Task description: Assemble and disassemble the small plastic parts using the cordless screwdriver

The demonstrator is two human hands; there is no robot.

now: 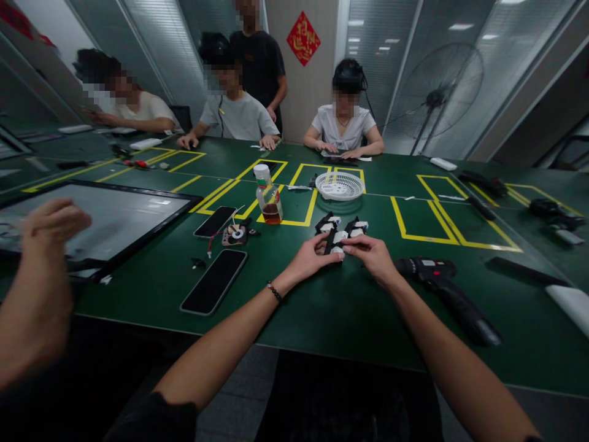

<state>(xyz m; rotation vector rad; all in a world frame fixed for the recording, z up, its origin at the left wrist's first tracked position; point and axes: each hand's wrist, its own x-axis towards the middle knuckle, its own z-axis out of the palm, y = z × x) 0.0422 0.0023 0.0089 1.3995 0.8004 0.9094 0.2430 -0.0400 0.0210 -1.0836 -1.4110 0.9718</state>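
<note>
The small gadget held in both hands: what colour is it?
The gadget is black and white; the head view shows it best.

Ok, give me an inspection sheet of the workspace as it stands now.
Surface: green table with yellow tape outlines.
Job's things: black-and-white device, on the table.
Clutter: phone, second phone, bottle, white basket, power screwdriver, flat screen.
Grippers: left hand and right hand both pinch the device.
Cables: red wire on a small part.
Surroundings: seated people opposite, a co-worker's hand, standing fan.
</note>
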